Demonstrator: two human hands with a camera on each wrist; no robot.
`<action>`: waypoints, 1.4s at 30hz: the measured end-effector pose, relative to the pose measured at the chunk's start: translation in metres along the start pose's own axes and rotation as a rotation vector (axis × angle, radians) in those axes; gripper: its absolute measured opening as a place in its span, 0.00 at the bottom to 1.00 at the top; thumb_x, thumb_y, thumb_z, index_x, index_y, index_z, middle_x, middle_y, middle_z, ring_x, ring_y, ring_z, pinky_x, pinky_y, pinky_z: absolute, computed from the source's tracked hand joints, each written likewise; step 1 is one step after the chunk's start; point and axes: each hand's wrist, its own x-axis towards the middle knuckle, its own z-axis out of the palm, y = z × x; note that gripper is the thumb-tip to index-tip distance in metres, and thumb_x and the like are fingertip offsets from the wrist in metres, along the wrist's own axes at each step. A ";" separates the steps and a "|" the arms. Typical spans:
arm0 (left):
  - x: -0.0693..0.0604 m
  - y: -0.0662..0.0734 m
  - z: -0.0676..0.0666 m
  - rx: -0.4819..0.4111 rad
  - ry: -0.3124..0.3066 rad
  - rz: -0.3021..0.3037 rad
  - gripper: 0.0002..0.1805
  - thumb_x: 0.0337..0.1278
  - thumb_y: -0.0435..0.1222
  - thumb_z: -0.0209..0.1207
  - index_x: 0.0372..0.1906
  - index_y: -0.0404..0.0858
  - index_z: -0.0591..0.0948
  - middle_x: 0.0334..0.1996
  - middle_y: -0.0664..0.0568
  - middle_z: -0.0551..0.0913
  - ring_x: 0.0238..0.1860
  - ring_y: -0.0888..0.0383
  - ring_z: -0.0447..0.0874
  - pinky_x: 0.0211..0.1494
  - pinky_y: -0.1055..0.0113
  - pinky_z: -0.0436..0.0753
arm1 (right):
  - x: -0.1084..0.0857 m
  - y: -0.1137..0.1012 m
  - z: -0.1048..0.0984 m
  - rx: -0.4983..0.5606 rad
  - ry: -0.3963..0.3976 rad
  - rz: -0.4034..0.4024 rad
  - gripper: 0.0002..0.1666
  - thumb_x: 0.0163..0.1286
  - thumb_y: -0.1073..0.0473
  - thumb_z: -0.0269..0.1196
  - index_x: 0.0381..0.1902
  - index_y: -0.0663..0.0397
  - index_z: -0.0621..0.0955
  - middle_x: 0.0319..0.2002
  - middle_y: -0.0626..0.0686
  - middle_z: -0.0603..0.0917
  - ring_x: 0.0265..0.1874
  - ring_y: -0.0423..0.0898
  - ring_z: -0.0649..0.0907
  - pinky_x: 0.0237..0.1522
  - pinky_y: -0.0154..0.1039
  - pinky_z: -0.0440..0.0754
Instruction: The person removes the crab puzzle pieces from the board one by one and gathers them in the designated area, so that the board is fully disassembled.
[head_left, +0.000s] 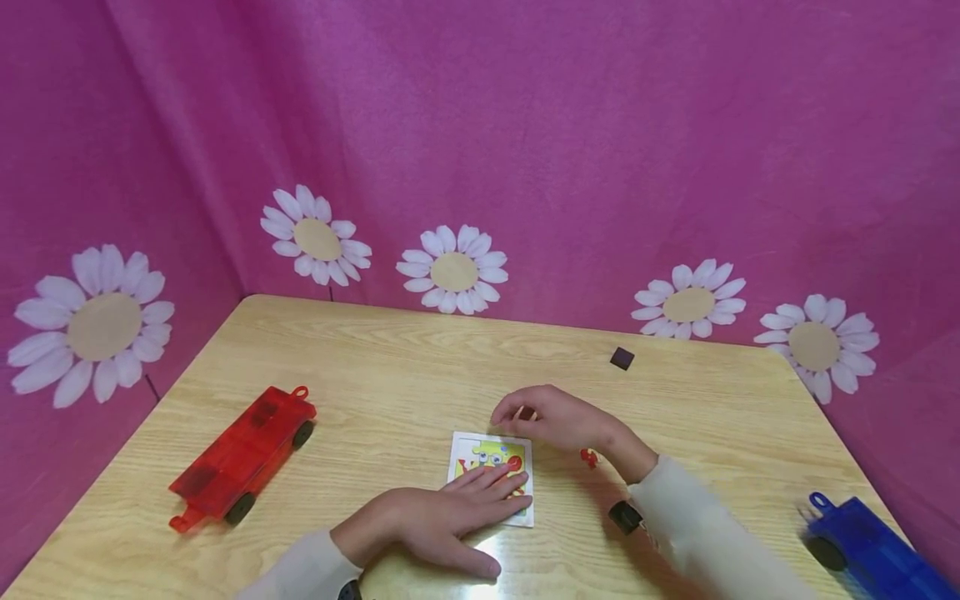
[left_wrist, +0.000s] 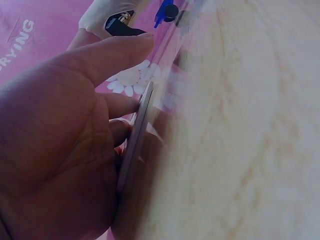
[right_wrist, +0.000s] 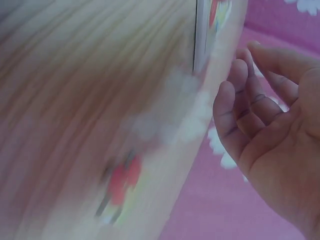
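Observation:
My left hand rests with spread, straight fingers on a small white-framed picture puzzle. Its yellow cartoon picture is partly covered by those fingers. In the left wrist view the puzzle shows edge-on beside the fingers. Just past the puzzle's upper right corner is my right hand, fingers loosely bent. The right wrist view shows nothing held in that hand. A dark patch appears between its thumb and fingers; I cannot tell what it is. A small red piece lies under the right wrist.
A dark square tile lies toward the back of the wooden table. At the left stands a red toy car base with wheels; a blue one is at the right edge. A pink flowered cloth hangs behind.

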 end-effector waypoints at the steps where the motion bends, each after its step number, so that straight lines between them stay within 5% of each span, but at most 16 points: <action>1: 0.000 0.000 0.000 -0.001 -0.001 -0.003 0.44 0.76 0.59 0.51 0.84 0.44 0.50 0.84 0.50 0.37 0.81 0.49 0.29 0.80 0.49 0.38 | 0.003 -0.002 0.003 -0.005 -0.016 -0.004 0.10 0.77 0.64 0.61 0.50 0.55 0.87 0.46 0.47 0.87 0.42 0.42 0.82 0.47 0.40 0.81; 9: 0.000 -0.001 0.000 -0.009 -0.001 -0.007 0.44 0.76 0.58 0.51 0.84 0.45 0.50 0.84 0.49 0.38 0.81 0.48 0.29 0.80 0.50 0.38 | 0.019 -0.013 0.017 -0.078 -0.104 -0.016 0.13 0.74 0.70 0.61 0.49 0.54 0.88 0.43 0.46 0.84 0.39 0.40 0.78 0.47 0.38 0.79; 26: 0.000 0.001 -0.001 -0.011 0.002 -0.015 0.44 0.75 0.58 0.52 0.84 0.44 0.51 0.83 0.48 0.40 0.81 0.47 0.30 0.80 0.49 0.38 | 0.023 -0.016 0.024 -0.196 -0.088 -0.034 0.14 0.76 0.69 0.58 0.45 0.50 0.89 0.39 0.42 0.82 0.38 0.39 0.77 0.45 0.38 0.77; 42: 0.001 0.000 0.000 -0.010 0.003 -0.011 0.44 0.76 0.57 0.52 0.84 0.43 0.51 0.83 0.48 0.39 0.81 0.48 0.30 0.80 0.50 0.38 | 0.021 -0.017 0.024 -0.144 -0.083 0.021 0.17 0.75 0.70 0.56 0.46 0.49 0.89 0.40 0.44 0.82 0.39 0.41 0.76 0.47 0.41 0.76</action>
